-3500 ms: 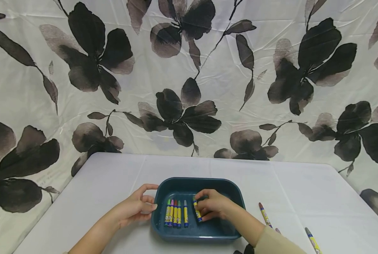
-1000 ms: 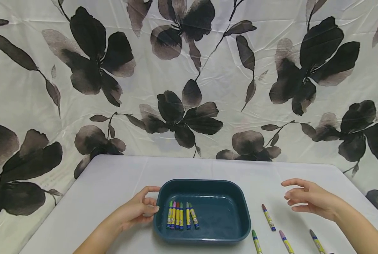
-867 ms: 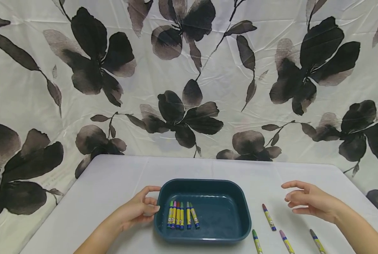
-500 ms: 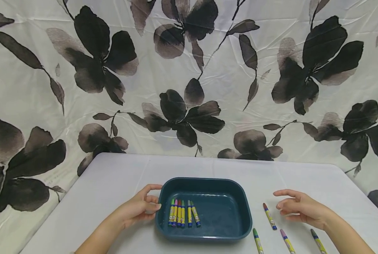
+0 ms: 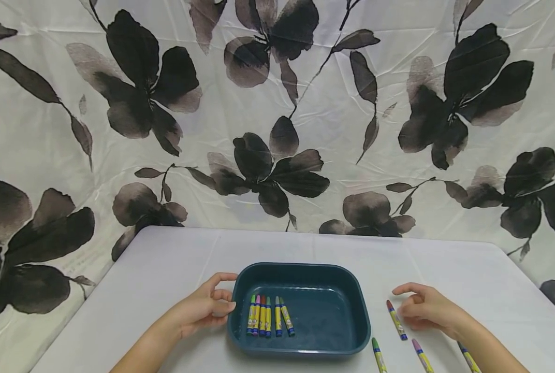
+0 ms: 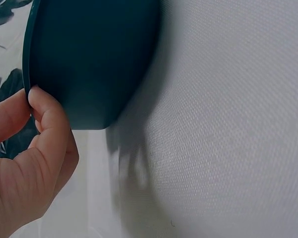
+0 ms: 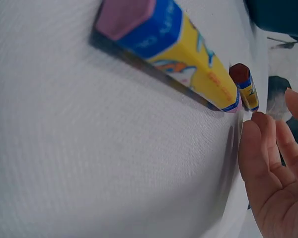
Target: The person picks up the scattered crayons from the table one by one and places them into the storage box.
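Note:
My left hand (image 5: pixel 203 308) pinches the left rim of a dark teal plastic tray (image 5: pixel 305 353); in the left wrist view thumb and finger meet at the tray's edge (image 6: pixel 26 54). Several crayons (image 5: pixel 263 317) with yellow and blue wrappers lie in the tray's left half, the rightmost tilted. To the right of the tray, my right hand (image 5: pixel 431 310) hovers beside a brown-tipped crayon (image 5: pixel 396 320), fingers loosely bent and holding nothing. The right wrist view shows the fingertips near that brown crayon (image 7: pixel 247 89), apart from it, with the pink crayon (image 7: pixel 198 64) closer to the camera.
On the white table (image 5: pixel 175 254) right of the tray lie a green crayon (image 5: pixel 378 355), a pink crayon (image 5: pixel 421 355) and a grey-tipped crayon (image 5: pixel 470 360), partly covered by my right forearm. A floral cloth (image 5: pixel 277 103) hangs behind the table.
My right hand set a crayon down in the tray, withdrew to the right, and has since moved left and down towards the brown crayon. My left hand stays at the tray's rim.

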`<action>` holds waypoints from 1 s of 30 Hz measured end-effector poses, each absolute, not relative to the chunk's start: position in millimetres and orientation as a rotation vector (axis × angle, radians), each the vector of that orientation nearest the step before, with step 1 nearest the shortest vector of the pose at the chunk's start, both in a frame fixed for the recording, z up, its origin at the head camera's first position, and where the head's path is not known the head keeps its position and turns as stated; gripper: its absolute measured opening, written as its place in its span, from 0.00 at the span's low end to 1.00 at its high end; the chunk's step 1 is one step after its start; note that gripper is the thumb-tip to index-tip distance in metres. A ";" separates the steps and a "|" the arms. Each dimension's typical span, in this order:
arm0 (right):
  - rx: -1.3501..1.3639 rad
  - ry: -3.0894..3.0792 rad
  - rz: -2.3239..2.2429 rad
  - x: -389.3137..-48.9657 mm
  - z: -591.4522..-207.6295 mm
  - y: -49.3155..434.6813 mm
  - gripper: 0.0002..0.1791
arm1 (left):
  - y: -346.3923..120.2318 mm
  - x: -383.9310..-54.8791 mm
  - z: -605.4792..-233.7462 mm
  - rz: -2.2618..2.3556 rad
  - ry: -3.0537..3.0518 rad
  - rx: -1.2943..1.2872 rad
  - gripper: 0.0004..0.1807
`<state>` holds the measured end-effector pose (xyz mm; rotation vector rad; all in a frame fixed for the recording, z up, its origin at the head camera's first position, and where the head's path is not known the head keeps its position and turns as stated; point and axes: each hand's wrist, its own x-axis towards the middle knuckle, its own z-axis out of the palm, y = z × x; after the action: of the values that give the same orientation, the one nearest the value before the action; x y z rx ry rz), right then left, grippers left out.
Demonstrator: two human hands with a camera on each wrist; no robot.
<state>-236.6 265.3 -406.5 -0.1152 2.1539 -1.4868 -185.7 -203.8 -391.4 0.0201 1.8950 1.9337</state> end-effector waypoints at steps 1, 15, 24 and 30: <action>-0.106 2.174 -1.469 -236.9 -406.7 264.1 0.28 | -204.0 -185.7 -391.4 1.934 1.896 0.020 0.37; -0.104 2.353 -1.280 -231.9 -406.7 246.0 0.26 | -205.5 -185.6 -393.6 1.938 1.881 0.029 0.37; 0.012 2.575 -1.131 -231.1 -411.3 227.2 0.23 | -205.4 -185.8 -391.7 1.926 1.898 0.032 0.37; 0.056 2.621 -1.103 -230.8 -414.0 221.5 0.24 | -205.6 -186.1 -390.6 1.920 1.899 0.023 0.37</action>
<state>-230.8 221.5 -414.0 0.0557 2.6212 -1.1029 -186.1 -205.6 -390.6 0.0226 1.8991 1.9198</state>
